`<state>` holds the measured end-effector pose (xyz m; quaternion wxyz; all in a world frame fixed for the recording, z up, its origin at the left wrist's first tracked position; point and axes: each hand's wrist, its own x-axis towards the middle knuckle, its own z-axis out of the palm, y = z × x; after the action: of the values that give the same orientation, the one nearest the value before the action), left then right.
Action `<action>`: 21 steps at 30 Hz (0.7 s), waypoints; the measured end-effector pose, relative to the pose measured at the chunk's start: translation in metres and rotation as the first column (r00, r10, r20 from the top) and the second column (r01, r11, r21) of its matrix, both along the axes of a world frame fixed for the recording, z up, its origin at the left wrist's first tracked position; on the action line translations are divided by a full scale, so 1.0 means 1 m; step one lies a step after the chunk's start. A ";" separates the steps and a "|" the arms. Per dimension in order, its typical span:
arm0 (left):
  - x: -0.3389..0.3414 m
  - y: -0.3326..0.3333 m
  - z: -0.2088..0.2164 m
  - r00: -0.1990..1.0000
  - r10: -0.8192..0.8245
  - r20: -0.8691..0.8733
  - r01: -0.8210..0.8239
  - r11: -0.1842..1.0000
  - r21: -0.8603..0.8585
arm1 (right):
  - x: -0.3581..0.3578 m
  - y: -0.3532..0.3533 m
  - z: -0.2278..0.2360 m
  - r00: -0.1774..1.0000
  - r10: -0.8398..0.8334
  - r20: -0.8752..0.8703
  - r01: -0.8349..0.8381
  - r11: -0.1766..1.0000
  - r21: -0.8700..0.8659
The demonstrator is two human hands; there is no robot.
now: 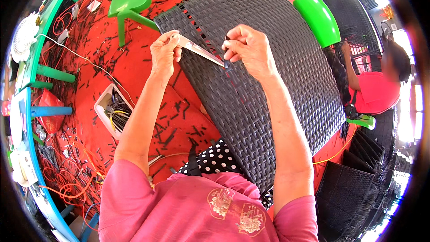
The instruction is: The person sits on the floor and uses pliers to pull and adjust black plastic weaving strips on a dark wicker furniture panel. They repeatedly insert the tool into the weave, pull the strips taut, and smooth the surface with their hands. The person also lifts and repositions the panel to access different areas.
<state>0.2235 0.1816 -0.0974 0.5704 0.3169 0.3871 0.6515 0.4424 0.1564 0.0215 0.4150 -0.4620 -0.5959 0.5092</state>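
My left hand (pixel 162 56) is closed on the wide end of a flat, tapered metal tool (pixel 202 53). The tool points right, its narrow tip beside a black plastic strip (pixel 227 62). My right hand (pixel 251 50) pinches that strip between thumb and fingertips, just above the weave. Beneath both hands lies a large woven black panel (pixel 286 85), slanting from the upper left to the lower right. A line of gaps in the weave shows red below, near the tool's tip. Where the strip joins the panel is hard to make out.
Cut black strips litter the red floor covering (pixel 134 58). A pale box (pixel 104 103) of black pieces stands left of my arm. A green chair (pixel 132 0) is at upper left, another green seat (pixel 318 18) beyond the panel. A person in red (pixel 378 80) sits at right.
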 end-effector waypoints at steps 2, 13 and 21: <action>-0.002 -0.002 0.003 0.999 0.028 -0.023 -0.028 1.000 -0.010 | 0.009 -0.011 -0.008 0.996 -0.025 -0.086 0.020 0.998 -0.051; -0.012 0.005 0.018 0.992 0.119 -0.031 -0.116 0.990 0.079 | 0.027 -0.034 -0.024 0.984 -0.083 -0.155 0.075 0.995 -0.058; -0.025 -0.001 0.025 0.987 0.150 -0.066 -0.144 0.986 0.079 | 0.021 -0.028 -0.027 0.994 0.006 -0.113 -0.008 1.000 -0.017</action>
<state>0.1985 0.1810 -0.0728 0.4945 0.3313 0.4054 0.6938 0.4636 0.1280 -0.0059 0.4422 -0.4339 -0.5689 0.5409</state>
